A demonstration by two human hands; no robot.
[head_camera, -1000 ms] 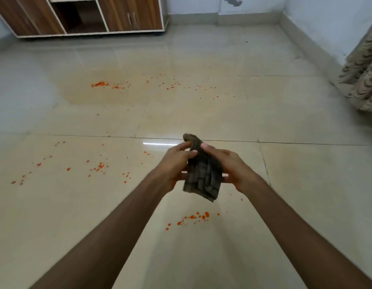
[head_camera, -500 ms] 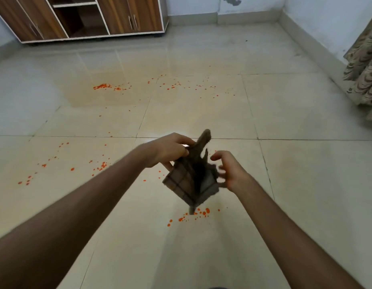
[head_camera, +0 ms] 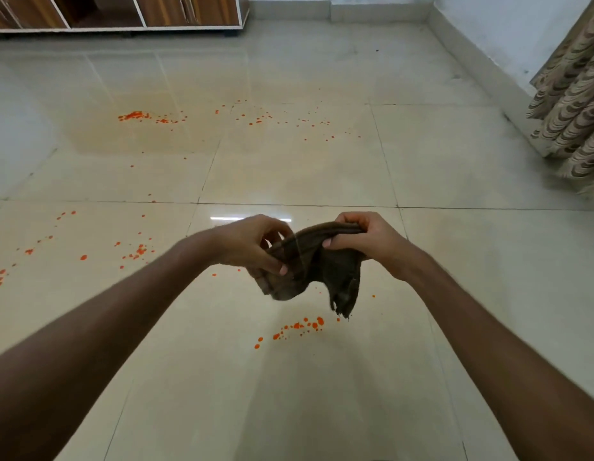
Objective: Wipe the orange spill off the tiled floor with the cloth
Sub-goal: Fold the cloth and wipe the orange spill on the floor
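Holding dark cloth [head_camera: 317, 264] in mid-air betw. both hands, head view: left hand [head_camera: 252, 244] pinching its lower-left edge w/ thumb + fingers closed; right hand [head_camera: 365, 239] fisted around upper-right edge. Cloth sags, clear of tiled floor [head_camera: 455, 261]. Orange spill [head_camera: 299, 326] in scattered drops: nearest cluster just below cloth, others at left + farther back. Wood cabinet [head_camera: 189, 10] at far wall, curtain [head_camera: 575, 94] at right.

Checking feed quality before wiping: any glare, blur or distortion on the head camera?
Head view: a bright glare streak on the glossy tiled floor just beyond the left hand; cloth slightly motion-blurred; wide-angle bending at edges; orange spots sharp.
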